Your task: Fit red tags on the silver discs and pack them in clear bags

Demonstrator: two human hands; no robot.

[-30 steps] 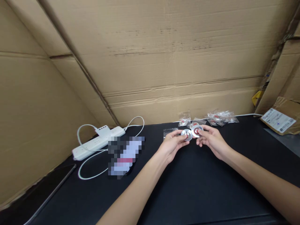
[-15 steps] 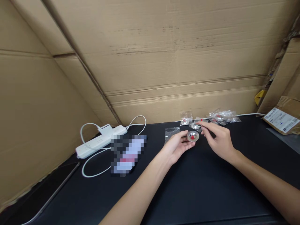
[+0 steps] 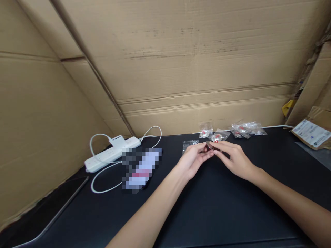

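Observation:
My left hand [image 3: 193,161] is closed on a small round metal disc [image 3: 210,146], gripping it by the left edge. The disc is tilted, so its face is mostly out of sight. From the right, the fingertips of my right hand [image 3: 234,157] pinch at the same disc. Just behind the fingers lies a clear bag [image 3: 217,136] holding a similar silver disc with a red piece. A flat clear plastic bag [image 3: 190,144] lies behind my left hand.
More bagged discs [image 3: 205,132] and a pile of clear bags [image 3: 245,129] lie along the cardboard wall [image 3: 196,69]. On the left are a white power strip [image 3: 106,158], its cable and a pixelated phone-like object [image 3: 142,170]. A labelled package [image 3: 311,132] sits at the right.
My right hand has moved left and down to meet the disc in my left hand. The disc has turned from face-up, its red centre showing, to a steep tilt.

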